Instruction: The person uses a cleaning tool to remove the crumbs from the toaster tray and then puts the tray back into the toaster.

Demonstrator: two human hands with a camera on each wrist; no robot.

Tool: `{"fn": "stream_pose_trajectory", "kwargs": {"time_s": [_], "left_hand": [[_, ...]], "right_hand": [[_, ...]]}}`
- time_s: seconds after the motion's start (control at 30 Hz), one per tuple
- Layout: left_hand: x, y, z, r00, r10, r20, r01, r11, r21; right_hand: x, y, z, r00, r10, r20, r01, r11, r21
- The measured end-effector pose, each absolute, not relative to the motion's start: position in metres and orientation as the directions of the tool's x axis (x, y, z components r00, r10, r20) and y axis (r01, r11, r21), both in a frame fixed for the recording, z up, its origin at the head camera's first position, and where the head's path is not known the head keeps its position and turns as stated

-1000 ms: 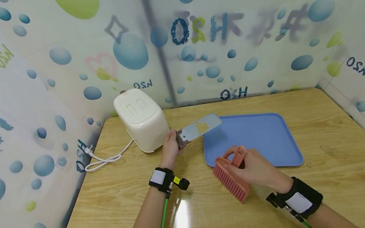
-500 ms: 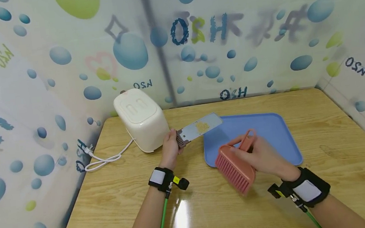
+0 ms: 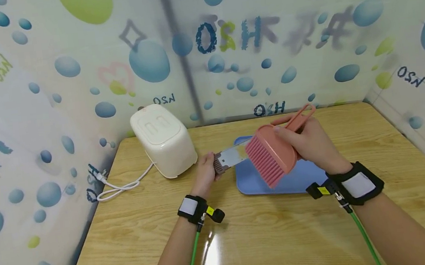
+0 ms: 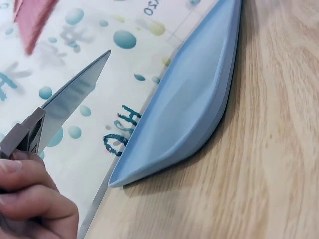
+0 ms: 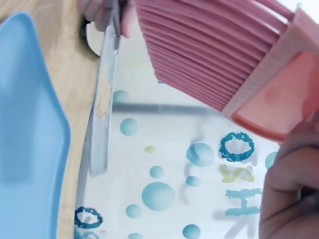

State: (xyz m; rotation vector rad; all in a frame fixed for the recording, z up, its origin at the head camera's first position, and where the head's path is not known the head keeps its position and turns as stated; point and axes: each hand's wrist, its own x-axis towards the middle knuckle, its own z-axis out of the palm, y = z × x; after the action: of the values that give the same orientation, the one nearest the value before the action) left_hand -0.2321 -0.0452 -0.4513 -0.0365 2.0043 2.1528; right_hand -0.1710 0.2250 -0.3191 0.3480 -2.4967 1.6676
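Note:
Beside the toaster (image 3: 166,139), my left hand (image 3: 204,176) pinches the brown grip end of a thin grey crumb tray (image 3: 231,157). Yellowish crumbs (image 5: 103,92) lie along its plate in the right wrist view. My right hand (image 3: 316,145) grips a coral-pink hand brush (image 3: 276,145) by its handle, thumb along its back. The brush's bristles (image 5: 199,55) point down and left, overlapping the crumb tray's far end in the head view; in the right wrist view they stand a little above it. Under both lies a blue serving tray (image 3: 253,188), the crumb tray held above its left side.
The toaster's white cord (image 3: 125,187) loops on the wooden table (image 3: 270,238) at the left, its plug near the table's edge. A patterned wall covering (image 3: 244,64) stands behind and along both sides.
My right hand has lifted the brush up and away from me, from over the near table to the crumb tray's far end. The left hand with the crumb tray has shifted slightly right.

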Motion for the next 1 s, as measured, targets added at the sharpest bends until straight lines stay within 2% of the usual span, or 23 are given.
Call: {"fn": "stream_pose_trajectory", "kwargs": {"time_s": [0.17,0.37,0.67,1.0], "left_hand": [[-0.228,-0.035,-0.451,-0.976,0.147,-0.161,-0.169,-0.043,0.985],[-0.225,-0.029,-0.449,-0.971,0.179,-0.161,-0.173,-0.054,0.984],[-0.224,-0.024,-0.451,-0.97,0.206,-0.132,-0.146,-0.057,0.988],[-0.221,-0.02,-0.452,-0.968,0.217,-0.123,-0.132,-0.025,0.991]], "right_hand": [[-0.188,0.211,-0.315,-0.966,-0.102,0.239,-0.26,0.316,-0.913],[-0.208,0.194,-0.323,-0.96,-0.164,0.226,-0.262,0.249,-0.932],[-0.22,0.185,-0.345,-0.976,-0.177,0.124,-0.174,0.307,-0.936],[-0.223,0.186,-0.36,-0.979,-0.171,0.107,-0.16,0.339,-0.927]]}}
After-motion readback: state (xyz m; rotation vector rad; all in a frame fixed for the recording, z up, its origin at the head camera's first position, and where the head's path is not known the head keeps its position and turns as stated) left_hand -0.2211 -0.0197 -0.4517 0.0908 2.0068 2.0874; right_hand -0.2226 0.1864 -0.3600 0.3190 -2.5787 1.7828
